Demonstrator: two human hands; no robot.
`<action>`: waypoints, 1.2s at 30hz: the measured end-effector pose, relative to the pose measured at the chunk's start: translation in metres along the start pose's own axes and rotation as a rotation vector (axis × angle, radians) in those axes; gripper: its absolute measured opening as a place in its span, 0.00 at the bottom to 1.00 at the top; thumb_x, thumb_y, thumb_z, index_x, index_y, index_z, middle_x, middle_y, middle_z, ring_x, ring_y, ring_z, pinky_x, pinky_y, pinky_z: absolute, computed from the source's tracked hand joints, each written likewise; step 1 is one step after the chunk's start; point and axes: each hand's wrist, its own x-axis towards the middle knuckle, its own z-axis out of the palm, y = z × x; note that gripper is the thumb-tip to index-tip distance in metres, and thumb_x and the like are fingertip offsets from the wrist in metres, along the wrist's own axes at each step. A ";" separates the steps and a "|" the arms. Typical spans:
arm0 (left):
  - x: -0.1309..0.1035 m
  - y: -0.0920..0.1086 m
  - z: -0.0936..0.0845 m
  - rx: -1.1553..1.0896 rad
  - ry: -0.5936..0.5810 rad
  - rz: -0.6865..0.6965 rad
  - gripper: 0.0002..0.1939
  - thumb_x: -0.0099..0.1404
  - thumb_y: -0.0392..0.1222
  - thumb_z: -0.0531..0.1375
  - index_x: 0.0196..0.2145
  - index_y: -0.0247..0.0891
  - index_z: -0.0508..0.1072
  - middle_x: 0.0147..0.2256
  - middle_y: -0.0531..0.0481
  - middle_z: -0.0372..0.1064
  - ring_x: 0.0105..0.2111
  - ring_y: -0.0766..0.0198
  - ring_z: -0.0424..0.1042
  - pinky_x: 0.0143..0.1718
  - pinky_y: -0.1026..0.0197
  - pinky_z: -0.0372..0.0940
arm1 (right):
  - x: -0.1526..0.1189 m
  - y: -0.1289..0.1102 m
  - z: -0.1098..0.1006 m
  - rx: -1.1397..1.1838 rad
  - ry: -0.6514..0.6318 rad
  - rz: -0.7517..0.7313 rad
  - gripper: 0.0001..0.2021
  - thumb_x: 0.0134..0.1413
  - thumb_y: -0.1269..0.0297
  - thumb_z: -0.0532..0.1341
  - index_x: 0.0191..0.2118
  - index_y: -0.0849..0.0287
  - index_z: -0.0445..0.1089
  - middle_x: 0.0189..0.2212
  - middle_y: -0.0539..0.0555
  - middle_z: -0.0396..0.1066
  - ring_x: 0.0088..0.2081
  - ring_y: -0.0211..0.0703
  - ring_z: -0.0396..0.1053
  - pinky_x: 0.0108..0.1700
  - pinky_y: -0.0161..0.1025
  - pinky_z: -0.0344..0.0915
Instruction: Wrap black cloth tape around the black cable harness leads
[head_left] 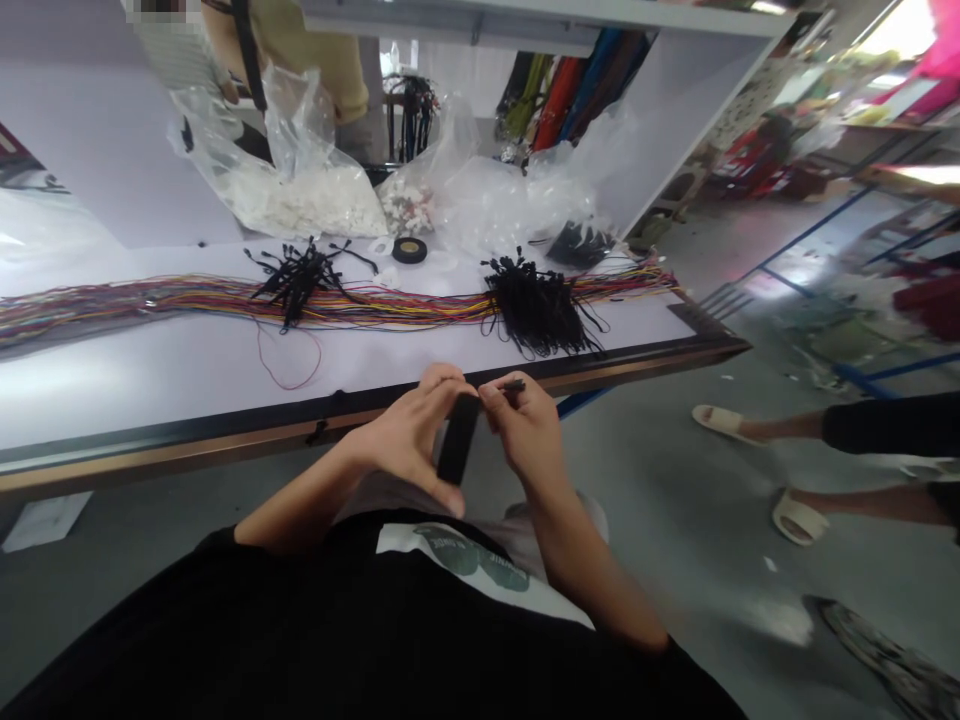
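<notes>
A roll of black tape (458,440) is held edge-on between the thumb and fingers of my left hand (409,430), just in front of the table edge. Close beside it, my right hand (529,430) pinches a small black piece (514,386), which pokes out above its fingers. Behind my hands, a long bundle of coloured wires (405,308) runs across the white table (375,362). One pile of short black cables (298,280) lies on the wires at the left, and a larger black pile (536,305) at the right.
Another black tape roll (409,250) lies behind the wires. Plastic bags of white parts (300,200) stand along the back, under a shelf (525,20). A person stands behind them. At the right are another person's sandalled feet (724,422).
</notes>
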 end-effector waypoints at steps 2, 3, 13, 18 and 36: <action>0.001 0.000 -0.004 0.146 -0.126 0.088 0.36 0.29 0.59 0.70 0.35 0.38 0.69 0.40 0.44 0.61 0.47 0.51 0.59 0.50 0.53 0.59 | 0.001 -0.004 -0.005 -0.093 -0.016 -0.031 0.08 0.45 0.61 0.60 0.21 0.57 0.64 0.17 0.46 0.66 0.21 0.36 0.63 0.26 0.34 0.59; 0.002 -0.001 -0.004 0.188 -0.119 0.102 0.29 0.37 0.59 0.68 0.34 0.38 0.69 0.39 0.44 0.61 0.45 0.54 0.60 0.48 0.54 0.60 | 0.001 -0.006 -0.007 -0.130 -0.016 -0.050 0.08 0.44 0.61 0.60 0.21 0.57 0.65 0.18 0.46 0.67 0.22 0.37 0.64 0.26 0.35 0.59; 0.008 -0.011 0.021 0.387 0.378 0.050 0.05 0.55 0.33 0.56 0.23 0.39 0.68 0.27 0.50 0.68 0.31 0.64 0.66 0.36 0.62 0.62 | -0.009 -0.005 0.000 -0.117 -0.028 -0.137 0.07 0.50 0.60 0.58 0.26 0.55 0.64 0.16 0.44 0.64 0.20 0.36 0.63 0.26 0.35 0.61; 0.007 -0.007 0.027 0.118 0.491 -0.034 0.06 0.52 0.34 0.59 0.31 0.39 0.68 0.28 0.52 0.67 0.32 0.65 0.68 0.37 0.62 0.64 | -0.006 0.002 0.002 -0.167 0.045 -0.306 0.07 0.53 0.61 0.56 0.27 0.55 0.64 0.24 0.48 0.70 0.28 0.39 0.68 0.32 0.37 0.64; -0.002 0.000 0.001 0.277 -0.137 0.077 0.27 0.42 0.55 0.68 0.36 0.38 0.67 0.38 0.46 0.63 0.40 0.59 0.62 0.41 0.58 0.63 | -0.002 -0.001 -0.011 -0.058 -0.062 0.001 0.11 0.45 0.61 0.61 0.19 0.57 0.62 0.15 0.45 0.62 0.20 0.35 0.59 0.26 0.35 0.55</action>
